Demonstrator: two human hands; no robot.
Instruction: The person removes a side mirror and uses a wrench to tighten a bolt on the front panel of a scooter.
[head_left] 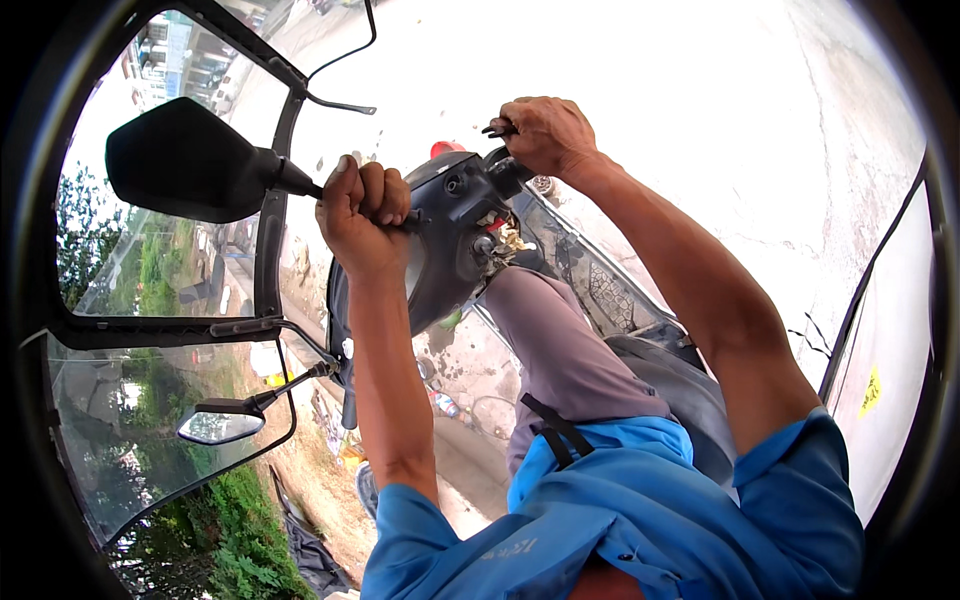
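Black scooter handlebar (455,215) runs slantwise between both hands — left hand (362,215) fisted round the near grip by the mirror (185,160) stem, right hand (545,135) closed on the far grip, fingers over the lever (497,129). Left is nearer the body.

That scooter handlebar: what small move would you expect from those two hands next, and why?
Probably a small turn of the handlebar to straighten it. The left hand is fisted on the grip beside the black mirror, the right hand is closed on the other grip, and the scooter looks tilted.
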